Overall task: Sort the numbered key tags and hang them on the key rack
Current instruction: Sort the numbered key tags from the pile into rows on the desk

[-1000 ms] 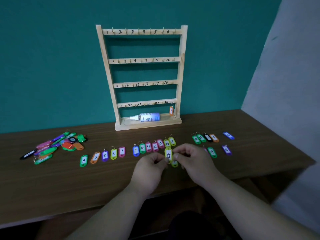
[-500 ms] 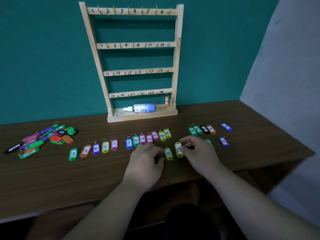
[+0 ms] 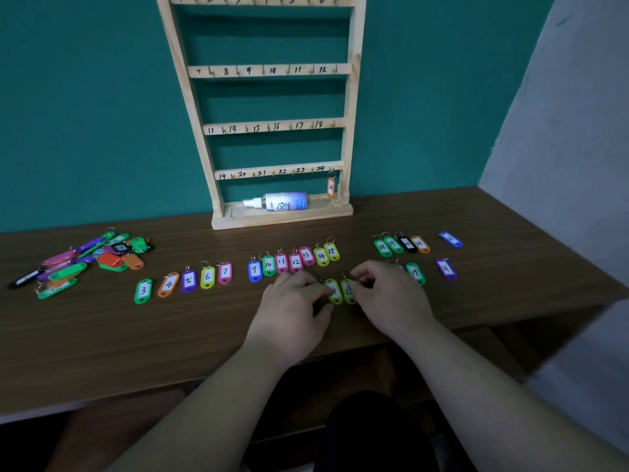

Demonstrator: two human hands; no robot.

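Sorting step: the left hand (image 3: 292, 301) and right hand (image 3: 391, 296) curl against two yellow-green plastic key tags (image 3: 336, 294) flat on the brown tabletop (image 3: 190, 338), each grip clamped or not I cannot tell; next, they need aligning by number.

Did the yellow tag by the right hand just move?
Yes: the yellow tag came down, away from the pink 12 tag, toward the table front edge.

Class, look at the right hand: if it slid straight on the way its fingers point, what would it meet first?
The right hand would first meet the nearer yellow tag, lying just off its fingertips; whether they already touch is unclear.
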